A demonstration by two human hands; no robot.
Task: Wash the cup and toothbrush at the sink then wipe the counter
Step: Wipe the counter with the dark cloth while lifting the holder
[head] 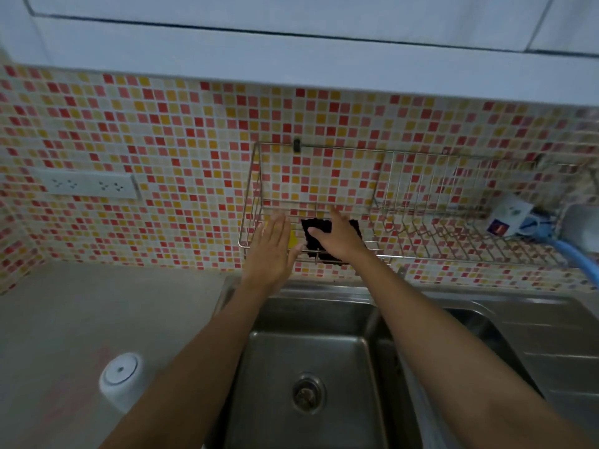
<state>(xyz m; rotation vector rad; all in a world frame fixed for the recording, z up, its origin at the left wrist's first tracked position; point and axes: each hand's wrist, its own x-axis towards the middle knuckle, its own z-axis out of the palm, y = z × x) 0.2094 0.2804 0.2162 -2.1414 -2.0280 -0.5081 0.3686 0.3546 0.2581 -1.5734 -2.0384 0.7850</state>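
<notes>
A white cup (121,380) stands upside down on the grey counter (81,312), left of the steel sink (324,351). No toothbrush is in view. Both my arms reach over the sink to the wire rack (421,254) on the tiled wall. My left hand (272,247) is flat with straight fingers at the rack's left end, next to a yellow sponge (293,241). My right hand (337,238) rests on a black scouring pad (316,244) lying in the rack, fingers stretched over it. Much of the pad and the sponge is hidden by my hands.
A double wall socket (90,184) sits on the mosaic tiles at the left. At the rack's right end are a white plug adapter (509,215) and a blue hose (577,257). The sink drain (306,395) lies below my arms. A draining board (551,335) extends right.
</notes>
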